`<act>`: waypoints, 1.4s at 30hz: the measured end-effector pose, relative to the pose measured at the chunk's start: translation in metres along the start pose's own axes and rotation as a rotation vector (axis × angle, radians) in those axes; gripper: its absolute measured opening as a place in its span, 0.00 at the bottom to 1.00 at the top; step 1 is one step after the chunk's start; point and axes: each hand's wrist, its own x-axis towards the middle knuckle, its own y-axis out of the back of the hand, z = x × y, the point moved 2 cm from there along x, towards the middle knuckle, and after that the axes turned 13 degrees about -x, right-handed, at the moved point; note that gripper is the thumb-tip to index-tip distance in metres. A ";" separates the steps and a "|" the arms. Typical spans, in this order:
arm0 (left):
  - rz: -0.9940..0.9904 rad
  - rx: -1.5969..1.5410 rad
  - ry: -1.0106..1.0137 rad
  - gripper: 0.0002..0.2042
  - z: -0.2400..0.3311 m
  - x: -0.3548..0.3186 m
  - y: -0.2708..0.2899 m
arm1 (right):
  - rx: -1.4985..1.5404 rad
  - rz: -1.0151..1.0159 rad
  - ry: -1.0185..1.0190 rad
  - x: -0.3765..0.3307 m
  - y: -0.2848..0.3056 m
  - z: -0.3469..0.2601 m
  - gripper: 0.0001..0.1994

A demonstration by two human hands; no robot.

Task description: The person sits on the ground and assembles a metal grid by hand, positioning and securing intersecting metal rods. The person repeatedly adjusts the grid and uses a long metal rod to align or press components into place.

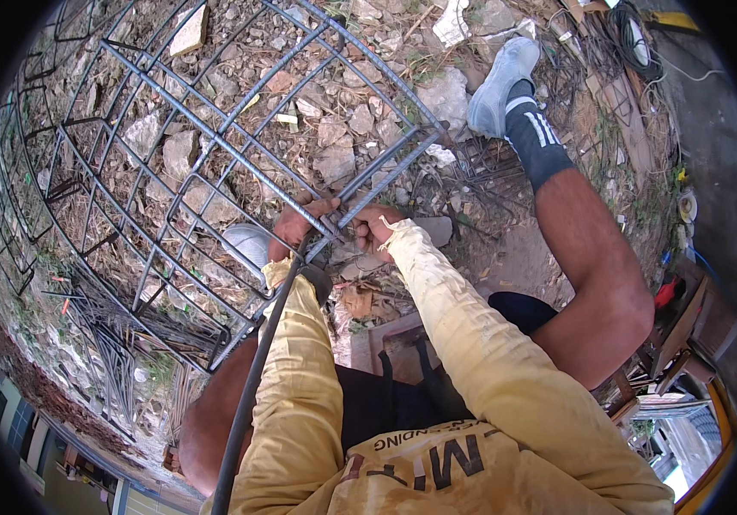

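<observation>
A cage of steel reinforcing bars [214,133] stretches from the upper left to the middle, its long ribbed bars crossed by thinner bent stirrups. Both my hands meet at a crossing on its near right corner. My left hand [294,225] is partly behind the bars, its fingers pinched together against the joint. On the right side of the same joint, my right hand [374,230] has its fingers curled closed. Whatever small thing lies between the fingertips is too hidden to name. A long dark rod [252,386] runs over my left forearm towards the lower edge.
Broken stones [334,159] and rubble cover the ground beneath the cage. My shoe [506,77] rests on rubble at the upper right. Thin rods [115,352] lie bundled at the lower left. A coiled black cable [634,43] and wooden boards [682,330] are at the right.
</observation>
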 end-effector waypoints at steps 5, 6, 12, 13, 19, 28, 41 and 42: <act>-0.070 0.083 0.001 0.12 -0.007 0.006 0.005 | -0.174 0.012 0.070 -0.009 0.003 -0.009 0.12; -0.047 0.086 0.049 0.12 -0.008 0.008 0.006 | -0.282 0.023 0.136 -0.011 0.005 -0.014 0.13; 0.008 -0.118 0.057 0.17 -0.009 0.004 0.002 | -0.766 0.185 0.599 -0.018 -0.004 -0.035 0.19; -0.039 0.044 -0.222 0.16 -0.004 0.000 -0.001 | -0.759 0.188 0.565 -0.018 -0.008 -0.035 0.20; -0.172 0.267 -0.505 0.16 -0.003 -0.007 0.003 | -1.334 -0.045 0.938 -0.027 -0.021 -0.053 0.18; -0.069 -0.189 -0.004 0.19 -0.024 0.009 0.012 | -0.260 -0.069 0.233 -0.033 -0.009 -0.011 0.10; -0.093 -0.250 -0.014 0.19 -0.018 0.005 0.008 | -0.179 0.172 0.584 -0.028 -0.034 0.036 0.29; -0.095 -0.250 -0.006 0.19 -0.018 0.006 0.007 | -0.036 0.156 0.616 -0.024 -0.040 0.038 0.28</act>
